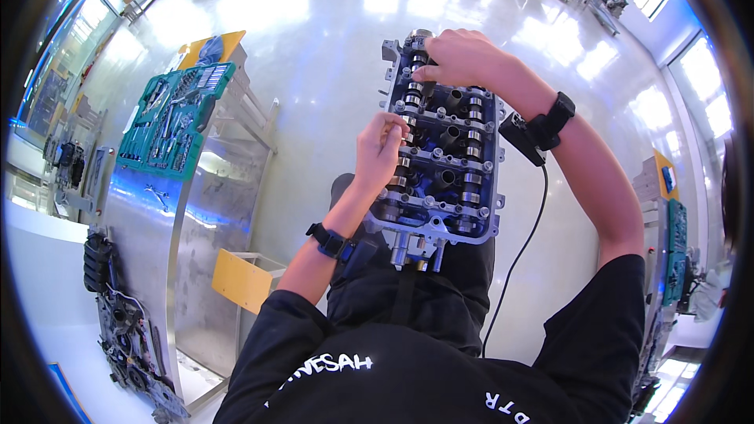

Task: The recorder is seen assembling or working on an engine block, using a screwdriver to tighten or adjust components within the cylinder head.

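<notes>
A metal engine cylinder head point(479, 188) with blue inner parts lies in front of me, above my lap. Two camshafts run along it; the right one point(473, 145) lies free. My left hand point(379, 149) grips the left camshaft point(406, 159) near its middle, fingers curled around it. My right hand point(462, 59) holds the far end of the same camshaft at the top of the head. Both wrists wear black bands, and a small black device point(521, 138) with a cable hangs by my right wrist.
A steel workbench point(177, 212) stands at my left with a green tray of sockets and wrenches point(174, 122). Engine parts point(126, 330) lie at the lower left. A yellow bin point(243, 279) hangs from the bench. Another bench with tools point(671, 251) stands at right. The floor is glossy white.
</notes>
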`<state>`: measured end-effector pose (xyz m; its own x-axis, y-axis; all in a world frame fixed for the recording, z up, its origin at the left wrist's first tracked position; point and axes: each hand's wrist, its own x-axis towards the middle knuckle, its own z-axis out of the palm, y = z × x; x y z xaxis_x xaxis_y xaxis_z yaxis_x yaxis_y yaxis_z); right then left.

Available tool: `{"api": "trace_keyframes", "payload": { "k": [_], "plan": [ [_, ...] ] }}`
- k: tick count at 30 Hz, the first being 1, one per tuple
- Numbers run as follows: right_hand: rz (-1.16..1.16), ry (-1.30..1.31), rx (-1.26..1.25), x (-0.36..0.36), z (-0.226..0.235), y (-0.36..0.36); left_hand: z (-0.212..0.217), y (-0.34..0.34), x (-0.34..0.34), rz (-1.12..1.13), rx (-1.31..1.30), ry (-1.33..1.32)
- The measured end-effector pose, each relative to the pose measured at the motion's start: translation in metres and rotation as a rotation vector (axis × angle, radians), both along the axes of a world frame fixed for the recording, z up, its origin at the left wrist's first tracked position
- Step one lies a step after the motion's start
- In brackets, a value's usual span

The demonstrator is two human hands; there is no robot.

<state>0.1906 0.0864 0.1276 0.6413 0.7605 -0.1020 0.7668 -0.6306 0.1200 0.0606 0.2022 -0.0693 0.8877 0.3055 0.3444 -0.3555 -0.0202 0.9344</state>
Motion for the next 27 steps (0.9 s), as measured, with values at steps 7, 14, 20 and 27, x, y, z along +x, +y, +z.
{"api": "trace_keyframes", "payload": {
  "k": [7,14,20,27],
  "plan": [
    [0.113,0.083,0.152,0.018,-0.007,-0.002,-0.001,-0.001,0.001,-0.011,0.015,0.006],
    [0.173,-0.052,0.063,0.007,0.001,-0.004,-0.002,0.000,0.001,-0.020,0.032,-0.002],
    [0.077,-0.063,0.162,0.012,-0.015,-0.005,-0.001,-0.001,0.002,-0.020,0.029,-0.023],
    [-0.226,0.058,0.260,0.009,-0.012,0.005,0.000,-0.001,0.004,-0.008,0.082,-0.014]
  ]
}}
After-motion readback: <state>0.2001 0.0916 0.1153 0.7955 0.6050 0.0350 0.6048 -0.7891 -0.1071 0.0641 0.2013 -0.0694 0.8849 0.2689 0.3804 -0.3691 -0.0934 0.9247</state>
